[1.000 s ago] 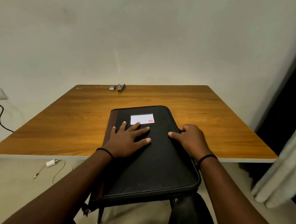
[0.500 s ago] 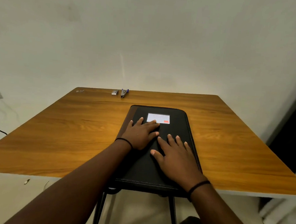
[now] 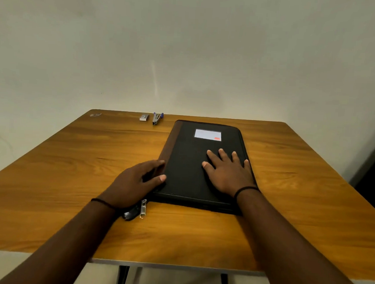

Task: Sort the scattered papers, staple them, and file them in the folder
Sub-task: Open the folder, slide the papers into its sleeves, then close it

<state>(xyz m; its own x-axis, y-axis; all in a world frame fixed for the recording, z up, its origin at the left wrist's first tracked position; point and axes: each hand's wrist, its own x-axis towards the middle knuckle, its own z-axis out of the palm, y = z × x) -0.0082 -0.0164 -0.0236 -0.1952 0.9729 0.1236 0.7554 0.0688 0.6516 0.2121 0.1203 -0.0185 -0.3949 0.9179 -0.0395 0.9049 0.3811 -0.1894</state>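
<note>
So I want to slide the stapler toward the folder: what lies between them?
Only bare wooden table, in the head view: the stapler sits left of the folder's far corner, apart from it.

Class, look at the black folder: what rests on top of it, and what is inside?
On the black folder lie a white label and the flat right hand. It is closed, so its contents are hidden.

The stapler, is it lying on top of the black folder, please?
No, the stapler lies on the bare table near its far edge, left of the folder and apart from it.
</note>
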